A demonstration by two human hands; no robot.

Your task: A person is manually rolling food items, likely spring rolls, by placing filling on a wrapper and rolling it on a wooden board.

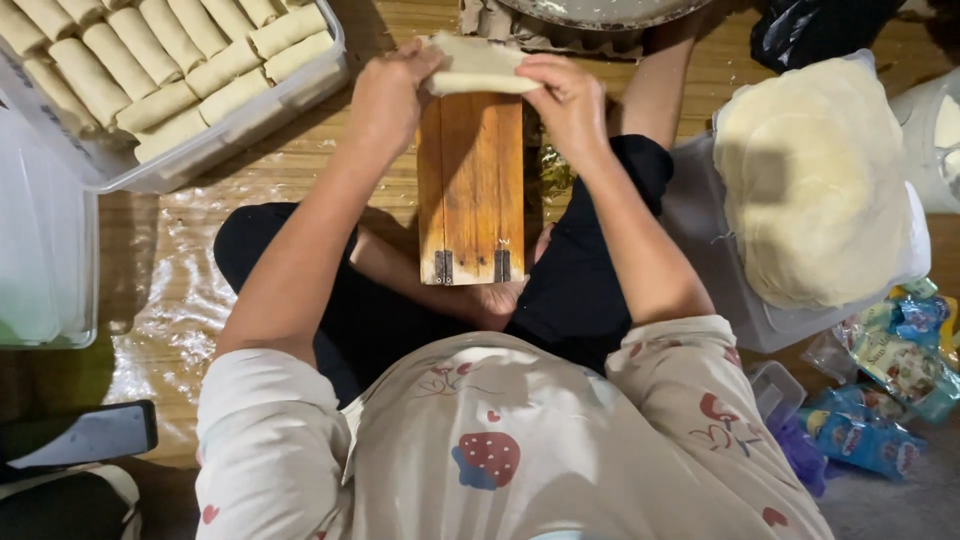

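**Both hands pinch a soft wrapper at the top of the wooden board**

We see the left hand [392, 88] and the right hand [565, 98] meeting at twelve o'clock, at the far end of a narrow wooden board [472, 185] that rests on the person's lap. Between them lies a pale folded wrapper [478, 66], draped over the board's far edge. The fingers of both hands are closed on it, the left pinching its left end, the right its right end; whether anything is rolled inside we cannot tell.

We judge the wrapper to be light, thin and limp, likely to tear or stretch if pulled by one corner, so it is best held as here, at both ends with flat fingertips and gentle pressure. The board looks stiff and solid, with two small metal hinges [472, 266] at its near end.

At ten o'clock a clear plastic tub [250, 130] holds neat rows of finished rolls [165, 60]. At three o'clock a stack of round flat wrappers [815, 180] lies on another container. At four o'clock colourful snack packets [890, 390] lie on the floor, and at eight o'clock a dark phone [85, 437] lies beside the person. A clear plastic sheet [170, 300] covers the wooden floor under the legs.
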